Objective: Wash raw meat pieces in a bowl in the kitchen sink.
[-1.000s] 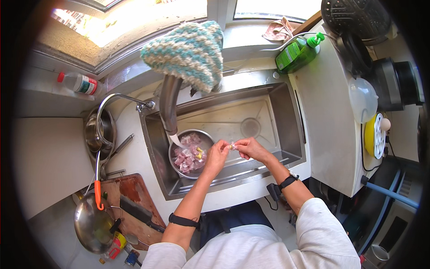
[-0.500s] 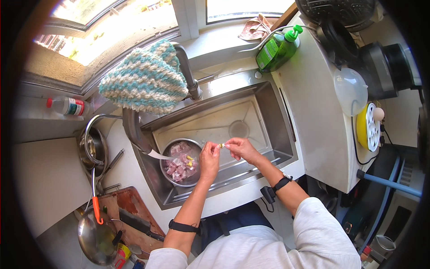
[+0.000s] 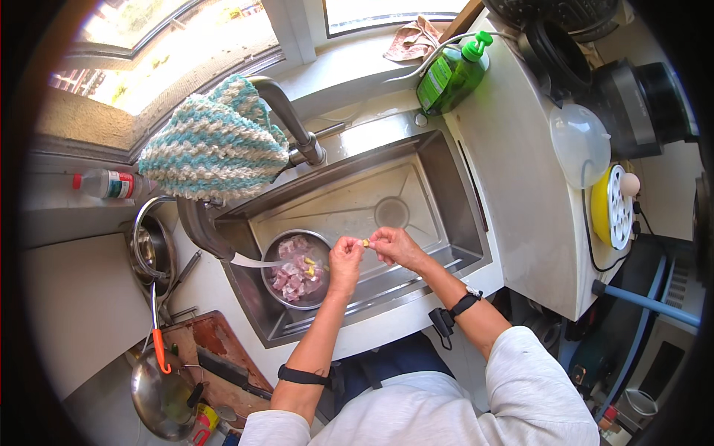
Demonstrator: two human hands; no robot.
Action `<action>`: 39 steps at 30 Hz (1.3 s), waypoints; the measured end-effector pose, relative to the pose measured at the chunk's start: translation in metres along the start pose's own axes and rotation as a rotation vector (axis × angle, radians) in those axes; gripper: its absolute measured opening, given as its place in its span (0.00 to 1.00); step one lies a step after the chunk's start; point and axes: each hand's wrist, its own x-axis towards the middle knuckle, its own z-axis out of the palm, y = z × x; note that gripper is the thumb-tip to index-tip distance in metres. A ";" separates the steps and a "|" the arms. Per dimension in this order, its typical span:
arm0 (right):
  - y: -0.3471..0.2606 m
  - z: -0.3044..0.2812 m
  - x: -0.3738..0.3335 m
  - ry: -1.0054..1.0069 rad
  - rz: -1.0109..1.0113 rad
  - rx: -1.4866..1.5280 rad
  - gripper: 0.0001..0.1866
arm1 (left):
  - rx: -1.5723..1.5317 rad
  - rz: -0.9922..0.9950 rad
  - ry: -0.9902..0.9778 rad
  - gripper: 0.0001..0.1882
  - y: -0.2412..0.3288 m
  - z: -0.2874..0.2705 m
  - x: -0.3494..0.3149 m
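Note:
Over the sink (image 3: pixel 335 212), my left hand (image 3: pixel 345 263) and my right hand (image 3: pixel 397 247) meet, both pinching a small yellow piece (image 3: pixel 365 243) that looks like ginger. Just left of my left hand sits a round metal bowl (image 3: pixel 325 243) in the sink's left part. Inside it are pink chunks of raw meat (image 3: pixel 290 281), with a few yellow pieces (image 3: pixel 310 266) of the same look on top. Water (image 3: pixel 254 261) runs into the bowl from the dark faucet (image 3: pixel 201 230) at its left. My fingertips partly hide the piece between them.
A blue-and-white knitted cloth (image 3: pixel 212 149) drapes over the faucet. A green pump bottle (image 3: pixel 452 78) stands behind the sink's right corner. Left of the sink are metal pots (image 3: pixel 165 253), an orange-handled utensil (image 3: pixel 159 348) and a cutting board with a knife (image 3: pixel 223 368). A yellow egg cooker (image 3: pixel 611 207) sits right.
The whole view has shifted slightly, so the faucet and cloth appear farther left. Both hands keep their pinch on the yellow piece, with small finger movements.

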 end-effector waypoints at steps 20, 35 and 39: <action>0.057 -0.070 0.029 0.398 -0.055 -1.244 0.19 | -0.505 -0.304 0.176 0.07 0.008 -0.050 -0.014; 0.034 -0.022 0.010 0.282 -0.130 -1.078 0.15 | -0.074 -0.118 0.265 0.03 -0.036 -0.062 -0.013; 0.034 -0.020 0.026 0.189 -0.083 -1.006 0.12 | 0.213 -0.036 0.189 0.04 -0.041 -0.078 -0.012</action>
